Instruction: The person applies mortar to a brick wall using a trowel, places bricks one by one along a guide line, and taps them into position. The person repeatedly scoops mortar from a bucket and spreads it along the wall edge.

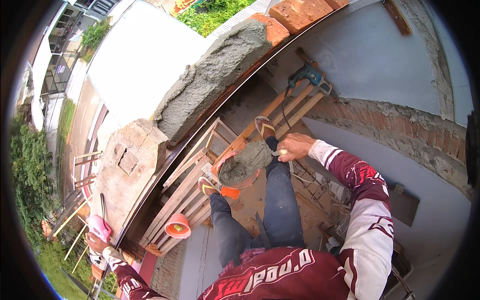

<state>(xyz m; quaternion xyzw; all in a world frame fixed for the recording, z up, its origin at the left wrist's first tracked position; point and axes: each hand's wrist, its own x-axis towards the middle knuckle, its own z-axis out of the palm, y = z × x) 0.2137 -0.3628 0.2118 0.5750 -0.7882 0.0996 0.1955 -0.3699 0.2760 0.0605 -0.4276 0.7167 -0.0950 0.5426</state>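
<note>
My right hand [295,146] is closed around the handle of a trowel. Wet grey mortar [257,154] heaped on its blade hides most of the metal. Below the blade, an orange bucket [231,192] holds more mortar. My left hand [96,243] is at the wall's outer edge, against a pink tape measure-like object [100,227] with a black strap; its fingers are too small to read. A thick bed of mortar [210,82] covers part of the wall top, between a concrete block end [132,150] and red bricks [300,16].
My sandaled feet stand on wooden scaffold planks [182,192] high above a floor. A teal power drill [309,76] with a cord lies on the planks' far end. A small pink bucket [178,226] is beside my left leg. A grey plastered wall [380,65] rises on the right.
</note>
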